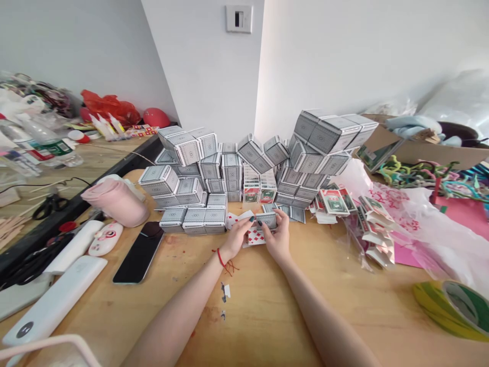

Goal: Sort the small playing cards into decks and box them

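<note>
My right hand point(278, 235) is closed on a grey-backed playing card point(267, 220), its thumb on the patterned face. Beside it, my left hand point(240, 235) has thumb and fingertips pinched at the left end of the same card. Just below and behind the fingers lie loose playing cards point(256, 237), some face up with red diamonds. Several blocks folded from grey-backed cards point(193, 218) are stacked to the left, and a taller stack of the same blocks point(324, 135) rises on the right. Fingers partly cover the held card.
Card boxes point(334, 202) and torn empty boxes point(376, 232) lie to the right, near a yellow tape roll point(454, 308). A black phone point(139, 253), a pink pouch point(116, 202) and a white power bank point(57, 300) are on the left. Paper scraps point(226, 291) dot the wooden table.
</note>
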Motion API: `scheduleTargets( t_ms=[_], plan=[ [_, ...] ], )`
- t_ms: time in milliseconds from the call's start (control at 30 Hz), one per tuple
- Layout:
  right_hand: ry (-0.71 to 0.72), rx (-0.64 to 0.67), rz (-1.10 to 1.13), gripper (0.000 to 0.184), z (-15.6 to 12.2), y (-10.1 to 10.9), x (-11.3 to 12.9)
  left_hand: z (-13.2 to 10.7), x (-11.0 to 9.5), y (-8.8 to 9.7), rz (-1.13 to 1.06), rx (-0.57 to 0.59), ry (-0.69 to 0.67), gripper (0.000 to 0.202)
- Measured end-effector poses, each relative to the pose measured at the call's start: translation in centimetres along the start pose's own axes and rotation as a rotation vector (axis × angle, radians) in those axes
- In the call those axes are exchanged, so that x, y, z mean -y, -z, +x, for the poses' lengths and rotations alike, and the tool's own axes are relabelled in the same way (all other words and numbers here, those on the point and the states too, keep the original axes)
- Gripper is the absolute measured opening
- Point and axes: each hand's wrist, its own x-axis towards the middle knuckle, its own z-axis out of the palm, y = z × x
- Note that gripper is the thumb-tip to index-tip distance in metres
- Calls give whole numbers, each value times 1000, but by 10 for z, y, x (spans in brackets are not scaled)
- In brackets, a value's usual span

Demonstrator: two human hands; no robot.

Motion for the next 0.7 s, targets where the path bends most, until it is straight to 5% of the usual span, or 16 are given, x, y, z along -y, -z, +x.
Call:
scheduleTargets(
  t_ms=[133,267,533,700],
  plan=[
    [22,-97,-60,47,5,4,-4,-4,-4,0,-340,183,153,55],
    [38,-175,-75,50,7,5,-9,-6,-6,0,-504,203,190,71],
    [3,-166,24,49,10,4,-8,-5,-6,0,-596,160,285,24],
    [-8,-32,-44,53,5,2,-10,-4,-4,1,-620,188,302,22]
  ],
)
